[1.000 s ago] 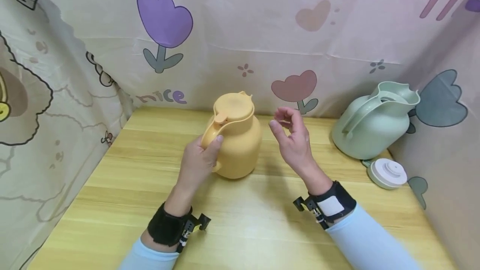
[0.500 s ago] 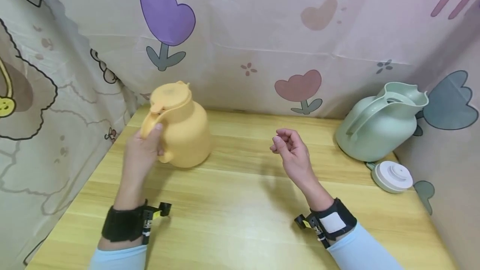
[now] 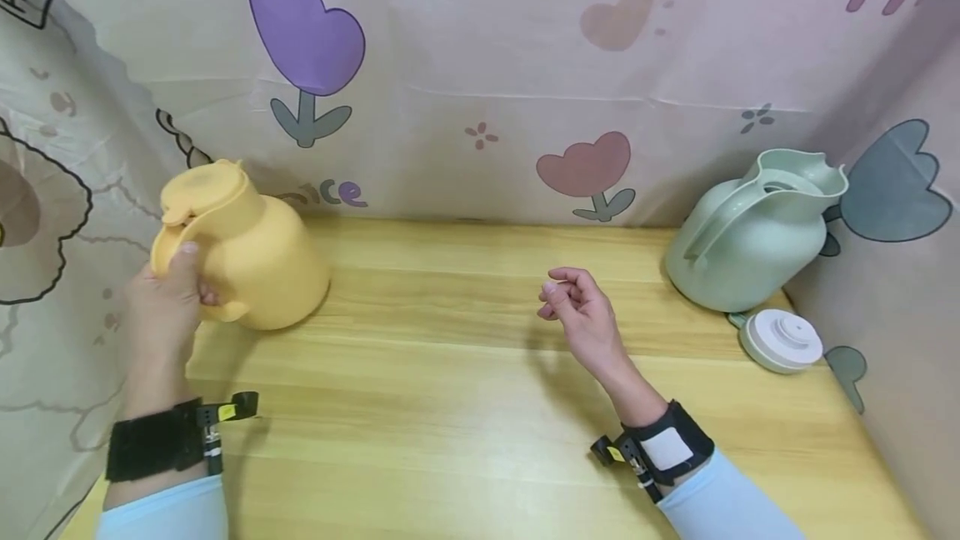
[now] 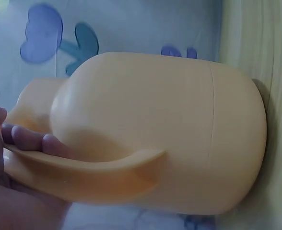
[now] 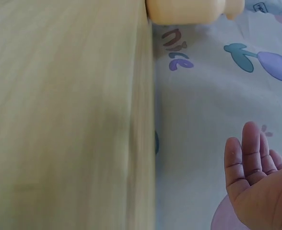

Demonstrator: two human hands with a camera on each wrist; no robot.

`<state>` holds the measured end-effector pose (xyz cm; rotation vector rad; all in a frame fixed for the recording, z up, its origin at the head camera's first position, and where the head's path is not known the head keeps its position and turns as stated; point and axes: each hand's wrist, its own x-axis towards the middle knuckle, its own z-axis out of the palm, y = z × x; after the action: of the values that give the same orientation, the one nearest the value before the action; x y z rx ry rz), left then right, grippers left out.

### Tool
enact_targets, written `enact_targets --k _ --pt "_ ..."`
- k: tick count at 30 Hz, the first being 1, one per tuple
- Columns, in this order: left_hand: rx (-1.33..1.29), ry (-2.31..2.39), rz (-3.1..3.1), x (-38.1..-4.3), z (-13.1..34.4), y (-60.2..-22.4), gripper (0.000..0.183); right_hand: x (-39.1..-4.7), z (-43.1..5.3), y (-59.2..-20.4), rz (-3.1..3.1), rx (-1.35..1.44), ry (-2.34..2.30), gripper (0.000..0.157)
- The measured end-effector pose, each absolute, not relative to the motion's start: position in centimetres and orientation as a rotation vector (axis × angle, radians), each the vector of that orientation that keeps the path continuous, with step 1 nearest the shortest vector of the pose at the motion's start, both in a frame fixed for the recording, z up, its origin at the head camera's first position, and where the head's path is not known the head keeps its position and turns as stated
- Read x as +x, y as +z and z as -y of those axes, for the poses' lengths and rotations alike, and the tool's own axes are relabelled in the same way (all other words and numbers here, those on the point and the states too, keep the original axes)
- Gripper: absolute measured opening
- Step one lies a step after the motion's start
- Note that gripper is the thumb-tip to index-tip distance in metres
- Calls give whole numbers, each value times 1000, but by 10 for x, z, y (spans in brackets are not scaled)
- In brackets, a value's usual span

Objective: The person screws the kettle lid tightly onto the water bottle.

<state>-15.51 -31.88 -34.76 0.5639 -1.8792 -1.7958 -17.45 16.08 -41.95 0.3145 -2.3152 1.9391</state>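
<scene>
A yellow thermos jug (image 3: 262, 265), its lid on top, is at the far left of the table in the head view. My left hand (image 3: 168, 294) grips its handle, fingers wrapped through the loop, as the left wrist view also shows. The base of the jug (image 4: 179, 129) is at or barely above the tabletop; I cannot tell which. Over the middle of the table hangs my right hand (image 3: 585, 319), fingers loosely bent and holding nothing. In the right wrist view the jug (image 5: 186, 10) shows at the top edge, far from that hand.
A green thermos jug (image 3: 750, 240) with an uncovered mouth stands at the back right. In front of it lies a white and green lid (image 3: 782, 342). Patterned cloth (image 3: 450, 40) hangs behind and along both sides of the wooden table (image 3: 420, 407).
My left hand has carried the yellow jug from the middle to the far left. My right hand has dropped slightly toward me, and its fingers have curled in a little.
</scene>
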Motion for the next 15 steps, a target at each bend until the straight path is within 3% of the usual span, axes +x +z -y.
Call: enact_targets --k 15 --pt "648 -1760 2051 -147 366 -344 36 -174 -173 -418 2337 265 1792 40"
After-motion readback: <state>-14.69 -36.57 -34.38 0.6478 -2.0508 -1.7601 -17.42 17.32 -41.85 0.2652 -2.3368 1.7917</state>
